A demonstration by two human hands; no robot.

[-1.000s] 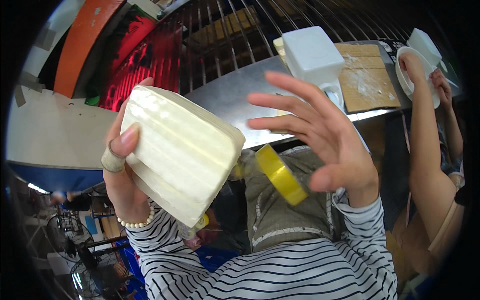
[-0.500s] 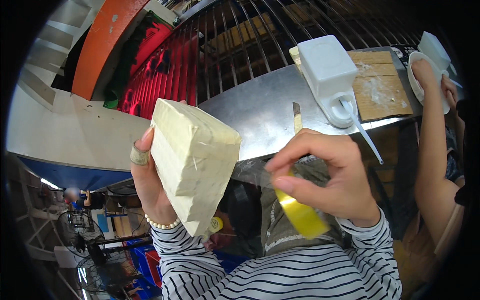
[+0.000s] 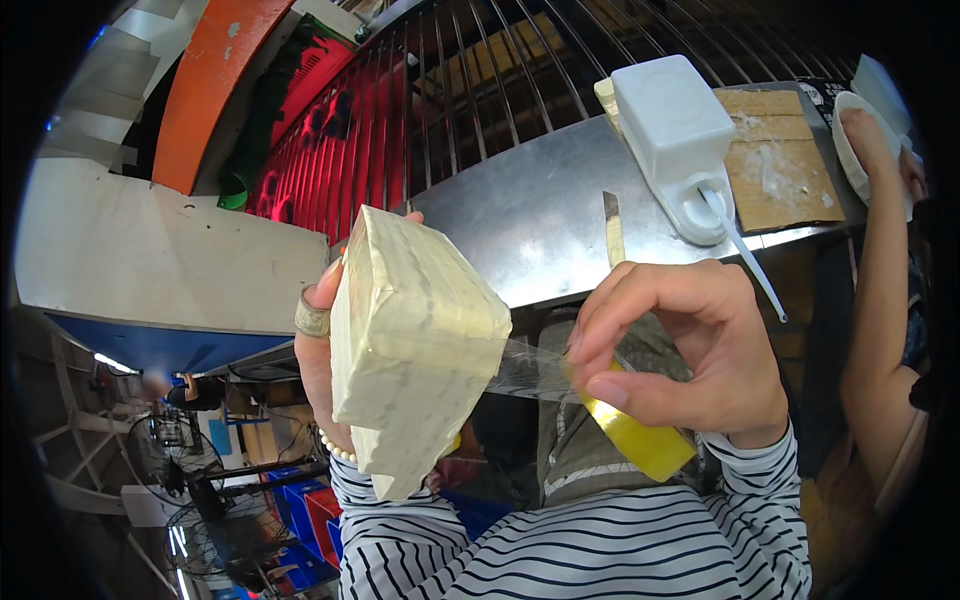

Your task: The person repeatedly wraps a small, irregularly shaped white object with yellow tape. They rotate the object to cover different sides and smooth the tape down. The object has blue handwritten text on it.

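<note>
My left hand [image 3: 322,320], with tape round its thumb, grips from behind a tapered block [image 3: 430,320] covered in cream paper-like tape. The block is tilted in the air above my lap. A clear film strip [image 3: 535,372] stretches from the block's right side to my right hand [image 3: 685,345]. Thumb and forefinger there pinch the film's end. A shiny yellow strip [image 3: 645,440] hangs down from the same fingers; how it joins the film I cannot make out. Beyond this hand a thin blade [image 3: 613,225] lies on the metal tabletop [image 3: 540,240].
A white plastic container [image 3: 672,125] stands on the table, a white stick [image 3: 750,260] leaning out of its round mouth. Beside it lies stained cardboard [image 3: 785,170]. Metal bars [image 3: 480,80] line the far edge. Another person's arm [image 3: 872,290] reaches into a white bowl [image 3: 862,165] at right.
Both hands and the block have shifted right in the picture. The block has turned slightly, and the film between it and my right hand shows more plainly.
</note>
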